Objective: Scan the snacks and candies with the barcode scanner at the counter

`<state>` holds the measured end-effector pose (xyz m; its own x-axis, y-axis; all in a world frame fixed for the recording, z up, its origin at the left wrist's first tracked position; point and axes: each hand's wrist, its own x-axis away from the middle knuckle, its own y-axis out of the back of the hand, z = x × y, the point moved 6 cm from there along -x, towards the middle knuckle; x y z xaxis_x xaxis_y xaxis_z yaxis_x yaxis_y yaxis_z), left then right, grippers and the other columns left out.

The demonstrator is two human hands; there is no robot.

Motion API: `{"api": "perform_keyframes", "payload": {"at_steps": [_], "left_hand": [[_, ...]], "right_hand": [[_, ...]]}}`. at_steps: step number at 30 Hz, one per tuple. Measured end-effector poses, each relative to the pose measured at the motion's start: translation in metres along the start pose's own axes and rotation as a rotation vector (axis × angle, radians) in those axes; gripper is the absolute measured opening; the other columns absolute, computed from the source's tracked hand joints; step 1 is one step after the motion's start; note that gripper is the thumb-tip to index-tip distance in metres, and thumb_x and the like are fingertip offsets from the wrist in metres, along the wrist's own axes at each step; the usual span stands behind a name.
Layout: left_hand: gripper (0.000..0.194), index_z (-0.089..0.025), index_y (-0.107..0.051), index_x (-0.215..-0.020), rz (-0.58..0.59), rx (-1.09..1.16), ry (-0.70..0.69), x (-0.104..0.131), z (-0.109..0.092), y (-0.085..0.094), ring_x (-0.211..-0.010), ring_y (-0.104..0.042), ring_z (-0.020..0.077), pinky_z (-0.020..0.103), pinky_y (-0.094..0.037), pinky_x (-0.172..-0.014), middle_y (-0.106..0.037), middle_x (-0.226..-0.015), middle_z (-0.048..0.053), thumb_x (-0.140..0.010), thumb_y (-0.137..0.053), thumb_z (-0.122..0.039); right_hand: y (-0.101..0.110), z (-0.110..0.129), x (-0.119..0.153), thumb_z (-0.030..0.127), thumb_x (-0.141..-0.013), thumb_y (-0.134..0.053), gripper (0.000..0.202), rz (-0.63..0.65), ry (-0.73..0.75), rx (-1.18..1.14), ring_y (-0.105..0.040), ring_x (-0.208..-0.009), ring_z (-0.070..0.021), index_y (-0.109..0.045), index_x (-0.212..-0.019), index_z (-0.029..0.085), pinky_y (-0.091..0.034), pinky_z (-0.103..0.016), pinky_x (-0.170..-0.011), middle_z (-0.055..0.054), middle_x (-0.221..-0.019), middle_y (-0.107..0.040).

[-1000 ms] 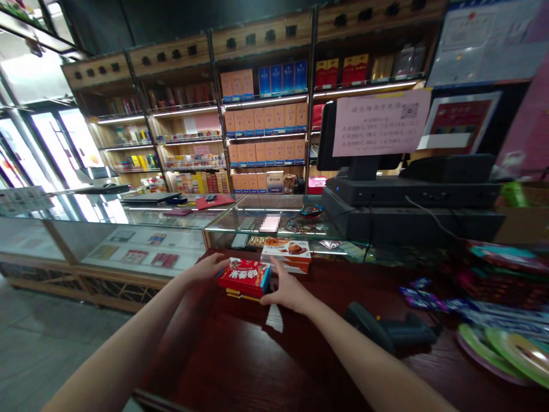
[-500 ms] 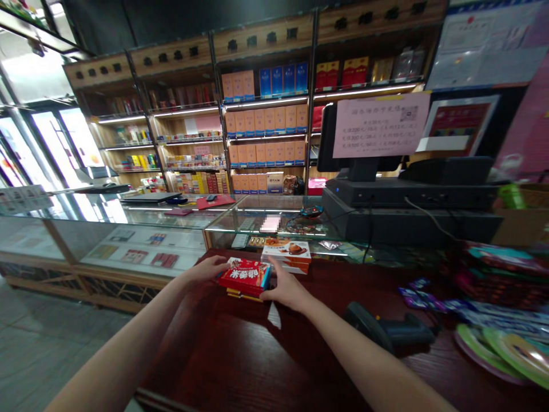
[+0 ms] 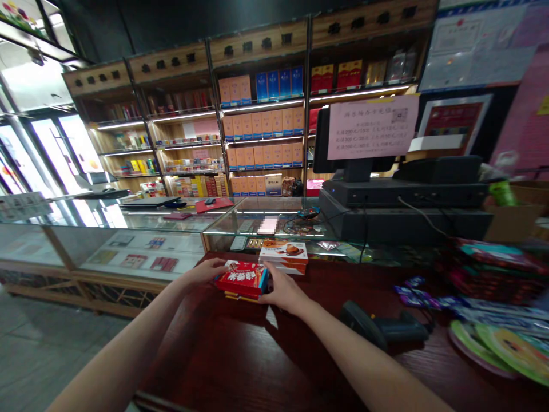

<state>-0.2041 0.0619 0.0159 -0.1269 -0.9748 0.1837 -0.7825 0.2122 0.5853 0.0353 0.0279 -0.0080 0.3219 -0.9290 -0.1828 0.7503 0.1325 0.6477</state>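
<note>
A red box with white lettering and a blue end lies on top of yellowish packs on the dark red wooden counter. At its left end, my left hand has its fingers closed on the box's edge. My right hand grips the right end, thumb at the near corner and fingers at the far side. Just behind my right hand, a white and orange box rests on the counter, stacked on a similar one.
A black handheld scanner lies right of my right forearm. Further right are colourful packets and green round items. Behind stand glass display cases, a monitor with a pink sign, and stocked shelves.
The view has shifted slightly, so the monitor and scanner appear a little further left. Both hands remain at the red box, with hardly any change in their hold.
</note>
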Motion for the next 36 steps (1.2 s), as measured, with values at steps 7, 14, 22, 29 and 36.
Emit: {"api": "perform_keyframes", "payload": {"at_steps": [7, 14, 22, 29, 36], "left_hand": [[0.058, -0.016, -0.070, -0.106, -0.005, -0.001, -0.003, -0.005, 0.001, 0.001, -0.088, -0.068, 0.0244, 0.027, -0.052, -0.065, -0.076, -0.098, 0.006, -0.063, -0.070, -0.054], [0.058, -0.016, -0.070, -0.105, 0.002, 0.014, -0.030, -0.003, -0.002, 0.000, -0.091, -0.068, 0.0250, 0.028, -0.053, -0.068, -0.076, -0.100, 0.007, -0.063, -0.069, -0.055], [0.065, -0.017, -0.068, -0.113, -0.004, -0.029, -0.030, 0.003, -0.020, 0.006, -0.085, -0.068, 0.0224, 0.025, -0.047, -0.058, -0.074, -0.106, 0.007, -0.065, -0.067, -0.060], [0.071, -0.013, -0.068, -0.114, 0.007, -0.064, -0.112, -0.024, -0.050, -0.003, -0.086, -0.068, 0.0235, 0.027, -0.050, -0.062, -0.075, -0.101, 0.008, -0.066, -0.065, -0.065], [0.062, -0.014, -0.070, -0.108, -0.047, -0.081, -0.138, -0.071, -0.076, -0.021, -0.086, -0.068, 0.0238, 0.028, -0.052, -0.067, -0.075, -0.096, 0.007, -0.064, -0.071, -0.056]], "right_hand": [[0.000, 0.005, 0.003, 0.026, -0.059, -0.085, 0.096, -0.004, 0.025, -0.019, -0.057, -0.124, -0.0311, -0.042, -0.144, 0.027, -0.041, -0.043, -0.102, -0.010, -0.133, -0.062], [0.000, 0.005, 0.003, 0.025, -0.056, -0.087, 0.096, -0.023, 0.013, -0.018, -0.058, -0.123, -0.0318, -0.045, -0.143, 0.019, -0.042, -0.042, -0.104, -0.015, -0.133, -0.062], [0.018, 0.010, 0.001, 0.028, -0.057, -0.087, 0.095, -0.041, 0.045, -0.008, -0.058, -0.124, -0.0315, -0.047, -0.142, 0.018, -0.043, -0.042, -0.104, -0.015, -0.135, -0.061], [0.060, -0.001, -0.006, 0.032, -0.057, -0.086, 0.095, -0.074, 0.032, 0.022, -0.062, -0.117, -0.0295, -0.047, -0.143, 0.023, -0.046, -0.040, -0.100, -0.010, -0.128, -0.066], [0.099, -0.025, -0.019, 0.025, -0.056, -0.088, 0.092, -0.099, 0.035, 0.009, -0.067, -0.108, -0.0261, -0.050, -0.140, 0.026, -0.048, -0.037, -0.095, -0.006, -0.122, -0.069]]}}
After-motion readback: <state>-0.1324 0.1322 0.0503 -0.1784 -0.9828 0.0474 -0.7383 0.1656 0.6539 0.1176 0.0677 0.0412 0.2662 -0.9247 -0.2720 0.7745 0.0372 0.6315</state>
